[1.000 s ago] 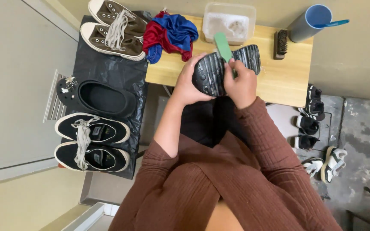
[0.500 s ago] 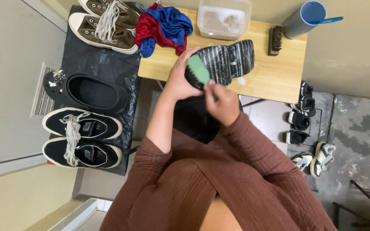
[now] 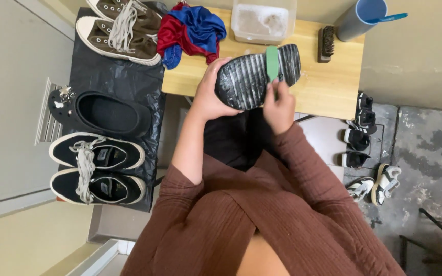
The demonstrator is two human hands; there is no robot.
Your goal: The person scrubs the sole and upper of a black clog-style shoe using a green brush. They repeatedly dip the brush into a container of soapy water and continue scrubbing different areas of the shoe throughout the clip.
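Nearby, clear tub (image 3: 263, 21) holds whitish soapy water.

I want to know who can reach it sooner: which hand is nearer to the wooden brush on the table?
Right. The right hand grips the green tool on the shoe, below-left of the brush. The left hand holds the shoe's far end, farther left.

A: Where is the camera mounted?

B: On the person's head, facing almost straight down over the chest and brown sleeves.

A: How near is it?

B: Close. The left hand (image 3: 208, 94) and right hand (image 3: 278, 105) sit near frame centre, at arm's length, above the wooden table (image 3: 328, 87).

A: Any second view?

B: No, only the head view, so nothing overlaps.
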